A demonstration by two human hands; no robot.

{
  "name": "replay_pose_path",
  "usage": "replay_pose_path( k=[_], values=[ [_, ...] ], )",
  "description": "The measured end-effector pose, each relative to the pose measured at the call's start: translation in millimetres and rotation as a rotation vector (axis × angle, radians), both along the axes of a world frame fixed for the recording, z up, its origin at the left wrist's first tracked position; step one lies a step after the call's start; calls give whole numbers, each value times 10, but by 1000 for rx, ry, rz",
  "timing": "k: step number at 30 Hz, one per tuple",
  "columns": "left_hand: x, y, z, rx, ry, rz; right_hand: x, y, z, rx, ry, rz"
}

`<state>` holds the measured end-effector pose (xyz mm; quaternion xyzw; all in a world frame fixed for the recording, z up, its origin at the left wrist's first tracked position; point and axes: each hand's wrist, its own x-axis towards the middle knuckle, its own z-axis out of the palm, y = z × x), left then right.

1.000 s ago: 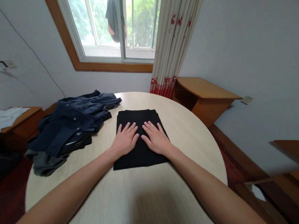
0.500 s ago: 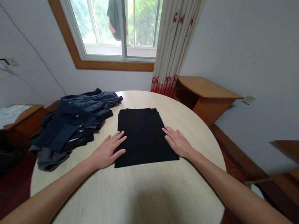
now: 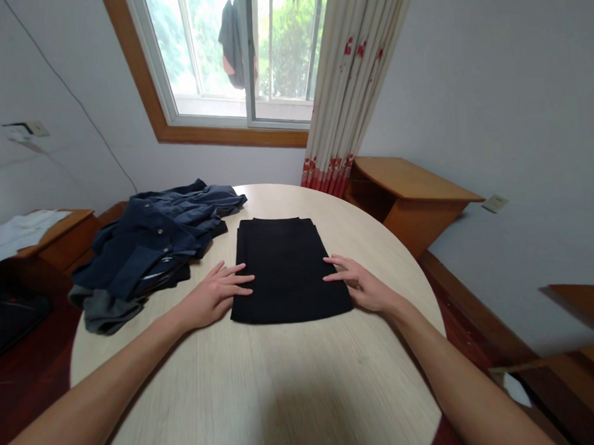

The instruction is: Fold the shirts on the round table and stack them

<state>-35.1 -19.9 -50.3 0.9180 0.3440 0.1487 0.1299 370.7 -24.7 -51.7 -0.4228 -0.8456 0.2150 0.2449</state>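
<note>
A black folded cloth (image 3: 287, 269) lies flat on the round pale wooden table (image 3: 305, 375), its near edge slightly curved. At its left edge is my left hand (image 3: 216, 293), fingers spread over the fabric and the thumb out of sight. My right hand (image 3: 362, 284) touches the right edge, with two fingers stretched over the cloth and the others bent at the side, partly hidden. Whether the fingers on either side pinch the edge cannot be made out.
Dark blue and grey clothes (image 3: 153, 237) are heaped on the table's left side. A wooden cabinet (image 3: 414, 180) stands at the back right, beside a curtain (image 3: 354, 80) and a window. White cloth (image 3: 21, 233) lies on furniture at the far left.
The cloth's near edge has gone from straight to slightly bowed, and its near corners have shifted. My left thumb has tucked out of sight; some fingers of my right hand have bent at the edge.
</note>
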Motion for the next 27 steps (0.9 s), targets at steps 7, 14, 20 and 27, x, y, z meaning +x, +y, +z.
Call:
replay_pose_path(
  k=[7, 14, 20, 27],
  values=[
    [-47, 29, 396, -169, -320, 42, 9, 42, 397, -175, 187, 61],
    [261, 679, 270, -475, -852, 514, -370, 688, 215, -251, 458, -397],
    [166, 524, -62, -632, -804, 488, -401, 668, -115, -248, 397, -354],
    [76, 418, 29, -618, -602, 444, -387, 463, 83, -300, 323, -304]
  ],
)
